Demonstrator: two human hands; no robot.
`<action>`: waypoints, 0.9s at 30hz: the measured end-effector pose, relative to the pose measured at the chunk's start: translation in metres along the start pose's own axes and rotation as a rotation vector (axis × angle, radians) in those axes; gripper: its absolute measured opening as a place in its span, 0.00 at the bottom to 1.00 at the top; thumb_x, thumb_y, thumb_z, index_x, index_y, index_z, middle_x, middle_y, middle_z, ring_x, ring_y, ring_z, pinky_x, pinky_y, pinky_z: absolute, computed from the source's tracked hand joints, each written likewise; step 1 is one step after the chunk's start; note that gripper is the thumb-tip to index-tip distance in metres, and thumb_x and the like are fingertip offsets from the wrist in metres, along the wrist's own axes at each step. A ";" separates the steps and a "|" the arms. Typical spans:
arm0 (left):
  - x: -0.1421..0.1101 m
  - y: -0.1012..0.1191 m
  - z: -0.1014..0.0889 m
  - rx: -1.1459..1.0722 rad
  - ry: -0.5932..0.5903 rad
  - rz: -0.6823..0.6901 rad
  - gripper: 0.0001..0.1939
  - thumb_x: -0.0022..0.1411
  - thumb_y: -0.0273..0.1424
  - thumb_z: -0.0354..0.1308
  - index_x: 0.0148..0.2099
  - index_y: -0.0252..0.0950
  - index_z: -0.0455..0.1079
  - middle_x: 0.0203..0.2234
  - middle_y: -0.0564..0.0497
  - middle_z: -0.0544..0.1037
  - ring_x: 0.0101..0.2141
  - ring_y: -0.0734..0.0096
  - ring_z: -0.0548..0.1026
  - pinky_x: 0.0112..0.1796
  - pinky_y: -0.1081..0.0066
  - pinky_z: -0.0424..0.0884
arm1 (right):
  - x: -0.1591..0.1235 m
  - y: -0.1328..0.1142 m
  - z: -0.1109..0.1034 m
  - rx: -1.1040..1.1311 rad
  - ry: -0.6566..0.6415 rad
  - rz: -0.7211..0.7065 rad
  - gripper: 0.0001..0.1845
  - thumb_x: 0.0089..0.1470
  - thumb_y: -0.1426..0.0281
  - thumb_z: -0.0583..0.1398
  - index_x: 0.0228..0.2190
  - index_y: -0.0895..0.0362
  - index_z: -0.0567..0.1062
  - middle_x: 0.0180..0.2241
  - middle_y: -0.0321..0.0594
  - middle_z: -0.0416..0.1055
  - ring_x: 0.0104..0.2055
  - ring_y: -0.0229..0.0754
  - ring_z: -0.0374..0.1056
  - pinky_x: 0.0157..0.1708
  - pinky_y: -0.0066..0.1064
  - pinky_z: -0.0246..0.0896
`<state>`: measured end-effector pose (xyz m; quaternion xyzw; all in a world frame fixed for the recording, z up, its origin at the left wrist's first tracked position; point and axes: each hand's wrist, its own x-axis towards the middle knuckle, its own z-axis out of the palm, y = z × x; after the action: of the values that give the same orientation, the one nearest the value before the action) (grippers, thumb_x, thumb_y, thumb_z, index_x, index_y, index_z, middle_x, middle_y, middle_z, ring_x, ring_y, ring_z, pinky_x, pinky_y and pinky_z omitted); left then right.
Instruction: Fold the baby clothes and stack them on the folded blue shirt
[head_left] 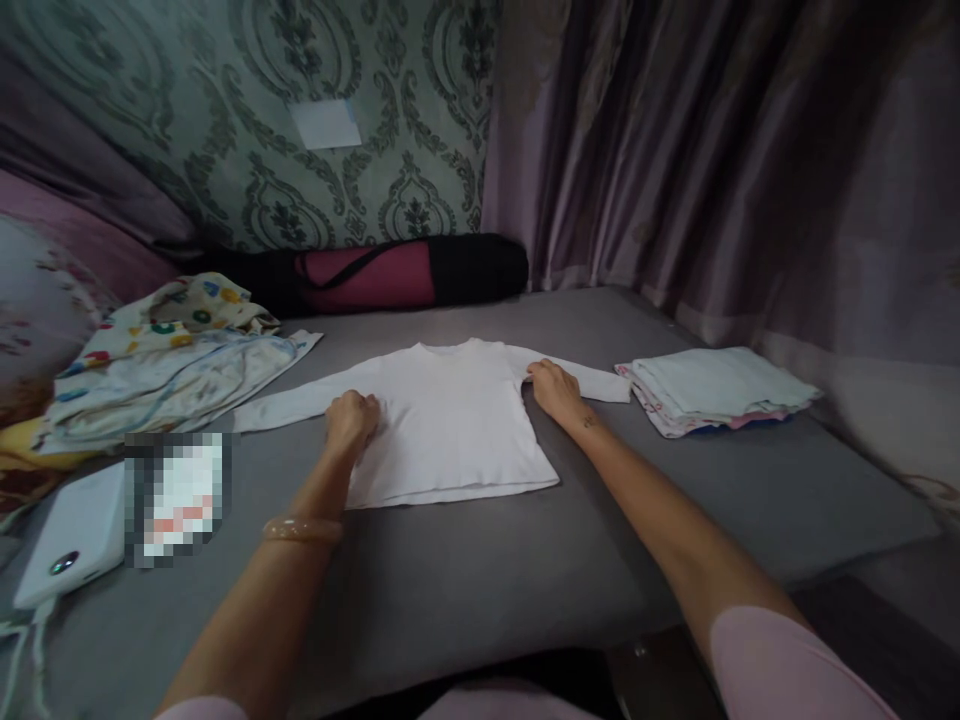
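Observation:
A white long-sleeved shirt (pixel 454 430) lies spread flat, its neckline away from me and both sleeves stretched out sideways. My left hand (pixel 352 418) is closed on its left side, just below where the sleeve joins; the fingertips are partly hidden. On the opposite side, my right hand (pixel 553 388) pinches the fabric near the right armpit. Under the shirt is a grey padded surface (pixel 480 580).
Folded clothes (pixel 724 385) are stacked at the right, touching distance from the right cuff. Rumpled patterned clothes (pixel 180 360) lie at the left. Nearer sit a white power bank (pixel 75 535) with cables and a blurred-out item (pixel 180 500). A black-and-red rolled bag (pixel 375 275) lies along the wall.

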<state>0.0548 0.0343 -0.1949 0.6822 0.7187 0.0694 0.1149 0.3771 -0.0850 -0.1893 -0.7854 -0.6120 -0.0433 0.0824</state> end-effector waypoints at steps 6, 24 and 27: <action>0.004 0.003 0.001 -0.091 0.004 -0.133 0.20 0.61 0.41 0.51 0.40 0.31 0.76 0.43 0.32 0.77 0.48 0.45 0.73 0.45 0.58 0.68 | 0.002 -0.021 -0.004 0.211 -0.169 0.400 0.23 0.60 0.55 0.51 0.40 0.59 0.77 0.44 0.55 0.74 0.47 0.52 0.71 0.42 0.36 0.62; -0.022 0.023 0.004 -0.263 0.150 -0.123 0.16 0.65 0.34 0.45 0.49 0.31 0.66 0.45 0.34 0.75 0.47 0.51 0.73 0.44 0.61 0.68 | 0.007 -0.053 0.001 0.438 -0.104 0.608 0.17 0.53 0.68 0.54 0.42 0.59 0.76 0.43 0.52 0.76 0.46 0.53 0.72 0.42 0.38 0.67; -0.028 0.024 0.005 -0.238 0.196 -0.049 0.18 0.66 0.31 0.42 0.53 0.28 0.62 0.46 0.32 0.74 0.46 0.49 0.74 0.43 0.60 0.68 | 0.001 -0.060 -0.002 0.379 -0.045 0.610 0.18 0.57 0.68 0.51 0.44 0.60 0.74 0.43 0.56 0.75 0.46 0.54 0.72 0.42 0.40 0.66</action>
<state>0.0803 0.0078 -0.1920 0.6358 0.7297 0.2178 0.1259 0.3191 -0.0699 -0.1826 -0.9034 -0.3481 0.1147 0.2223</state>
